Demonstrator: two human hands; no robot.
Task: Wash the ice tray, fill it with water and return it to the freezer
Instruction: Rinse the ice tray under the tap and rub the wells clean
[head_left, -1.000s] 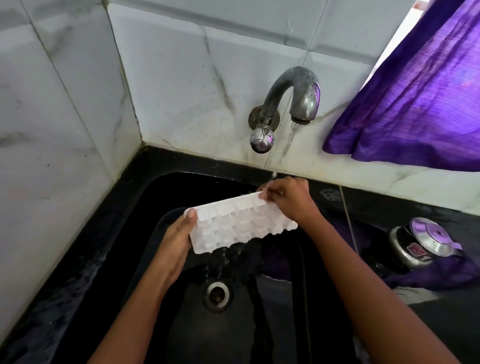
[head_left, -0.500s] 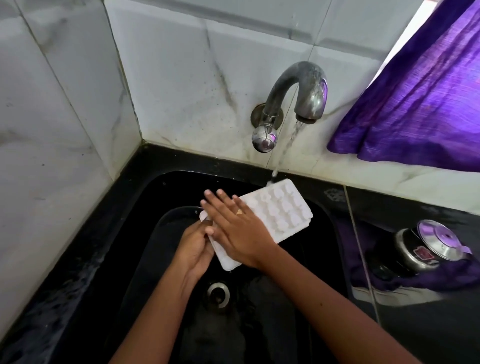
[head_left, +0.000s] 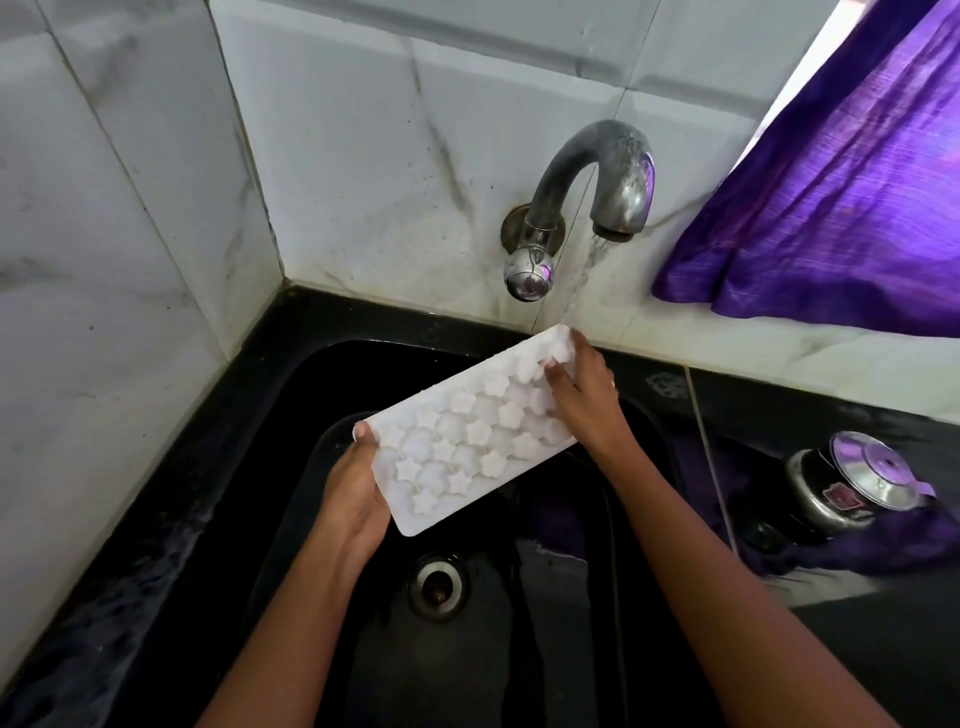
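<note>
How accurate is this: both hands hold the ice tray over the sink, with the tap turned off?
The tap is running, not off: the head view shows water pouring out. The left hand and right hand do hold the ice tray over the sink.

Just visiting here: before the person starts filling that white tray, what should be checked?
1. Flow from the tap: ok; the water stream lands at the far end of the ice tray.
2. Grip: ok; the left hand holds the near end, the right hand the far end.
3. Tray above the sink: ok.
4. Uncovered drain: ok.
5. Tray rinsed clean: cannot tell.
6. Cells facing up: cannot tell.
</note>
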